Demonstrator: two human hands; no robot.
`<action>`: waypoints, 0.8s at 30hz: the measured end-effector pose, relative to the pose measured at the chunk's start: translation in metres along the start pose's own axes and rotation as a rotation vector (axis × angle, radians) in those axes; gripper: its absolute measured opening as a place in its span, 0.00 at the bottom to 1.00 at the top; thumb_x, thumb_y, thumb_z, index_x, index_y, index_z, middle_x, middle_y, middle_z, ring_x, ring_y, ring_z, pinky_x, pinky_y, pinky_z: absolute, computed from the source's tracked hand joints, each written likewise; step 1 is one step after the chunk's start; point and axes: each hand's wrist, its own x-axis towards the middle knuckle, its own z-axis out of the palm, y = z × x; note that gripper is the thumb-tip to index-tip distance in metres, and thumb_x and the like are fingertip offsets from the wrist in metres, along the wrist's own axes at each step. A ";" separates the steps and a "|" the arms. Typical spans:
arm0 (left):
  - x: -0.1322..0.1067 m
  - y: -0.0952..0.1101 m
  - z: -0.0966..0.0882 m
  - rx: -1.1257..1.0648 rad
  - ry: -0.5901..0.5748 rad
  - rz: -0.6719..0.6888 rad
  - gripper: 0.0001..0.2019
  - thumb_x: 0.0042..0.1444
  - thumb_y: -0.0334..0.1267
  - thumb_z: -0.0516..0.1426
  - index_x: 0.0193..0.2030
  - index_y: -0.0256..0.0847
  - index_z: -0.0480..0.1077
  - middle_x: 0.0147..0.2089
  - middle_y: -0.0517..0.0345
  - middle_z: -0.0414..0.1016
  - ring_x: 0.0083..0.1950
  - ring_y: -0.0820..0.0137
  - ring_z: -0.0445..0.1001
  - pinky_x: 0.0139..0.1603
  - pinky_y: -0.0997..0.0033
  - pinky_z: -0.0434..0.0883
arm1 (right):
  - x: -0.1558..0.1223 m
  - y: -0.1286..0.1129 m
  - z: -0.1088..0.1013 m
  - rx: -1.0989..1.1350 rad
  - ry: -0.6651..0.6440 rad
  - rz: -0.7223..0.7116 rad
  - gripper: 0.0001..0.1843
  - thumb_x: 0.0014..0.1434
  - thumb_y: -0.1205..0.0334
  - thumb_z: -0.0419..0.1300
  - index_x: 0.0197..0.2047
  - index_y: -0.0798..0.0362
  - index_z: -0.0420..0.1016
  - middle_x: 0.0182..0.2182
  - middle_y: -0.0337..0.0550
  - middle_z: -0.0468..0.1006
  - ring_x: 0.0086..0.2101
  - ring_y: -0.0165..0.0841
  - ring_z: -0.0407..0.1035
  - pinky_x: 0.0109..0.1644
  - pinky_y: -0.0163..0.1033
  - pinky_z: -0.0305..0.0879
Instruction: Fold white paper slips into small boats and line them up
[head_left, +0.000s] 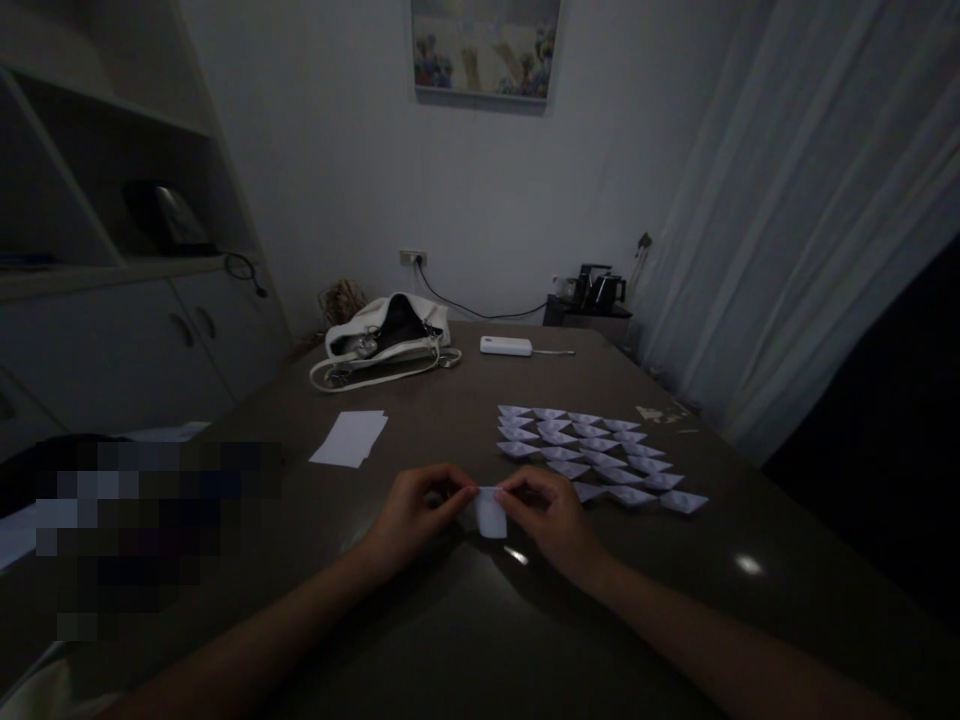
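Between my two hands is a small white piece of paper [491,517], gripped along its upper edge. My left hand [426,515] pinches the upper left corner with thumb and forefinger. At the upper right corner, my right hand [551,512] pinches it the same way. The lower part of the paper hangs free and curves slightly. To the right of my hands, several folded white paper boats [589,448] stand in rows on the brown table [450,640]. Left and beyond my left hand lies a small stack of white paper sheets [350,438].
Farther back on the table are a white handbag [390,340] and a white power bank [506,346] with a short cable. A kettle [606,292] stands on a low stand behind the table. Cabinets [150,330] line the left, and a pale curtain [720,220] hangs on the right.
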 end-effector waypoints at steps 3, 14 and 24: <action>0.000 0.000 0.000 -0.001 0.009 0.003 0.11 0.55 0.42 0.56 0.32 0.36 0.73 0.31 0.54 0.77 0.34 0.66 0.74 0.35 0.71 0.69 | 0.000 -0.001 0.000 -0.010 -0.004 0.006 0.06 0.55 0.62 0.61 0.30 0.54 0.75 0.27 0.41 0.77 0.30 0.32 0.71 0.34 0.36 0.67; -0.001 0.000 -0.001 -0.035 0.016 -0.015 0.11 0.54 0.41 0.56 0.32 0.35 0.73 0.31 0.53 0.77 0.34 0.65 0.74 0.36 0.69 0.70 | 0.000 0.003 0.001 0.033 -0.004 0.029 0.06 0.55 0.61 0.61 0.30 0.55 0.75 0.27 0.42 0.77 0.30 0.32 0.72 0.34 0.37 0.68; -0.001 -0.002 0.001 -0.073 0.021 -0.023 0.11 0.54 0.42 0.56 0.32 0.35 0.72 0.31 0.53 0.76 0.34 0.66 0.74 0.36 0.69 0.69 | 0.001 0.002 0.000 0.077 -0.026 0.053 0.06 0.54 0.60 0.62 0.30 0.54 0.74 0.26 0.40 0.75 0.28 0.30 0.70 0.32 0.35 0.67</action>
